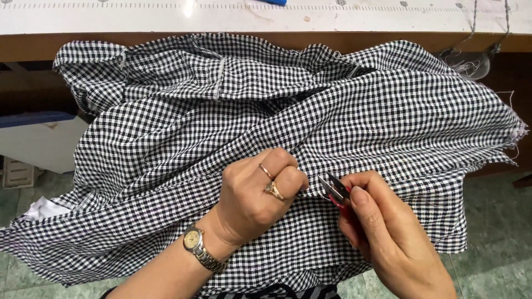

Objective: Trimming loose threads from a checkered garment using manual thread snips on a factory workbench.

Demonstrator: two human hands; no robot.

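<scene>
A big black-and-white checked cloth [266,138] lies in a heap across the person's lap, and its far edge reaches up to the worktop [166,19]. Everything here is told from that cloth. The left hand [257,196] rests on the near middle of the cloth, with its fingers [288,166] curled shut and pinching up a small fold. The right hand [388,232] is just to the right of that fold, also over the cloth. Its fingers [363,199] are closed around small red snips [335,194] (the little kind for cutting thread). The blades of the snips are a bit apart and point up and to the left, toward the pinched fold. Their long line runs slanted, from the right hand at the lower right to the fold at the upper left. The tips are almost touching the cloth beside the left fingers. The right hand, with the snips, is the one nearer to the spot between the two hands. A thin loose thread seems to lie there, but it is too small to be sure.
</scene>
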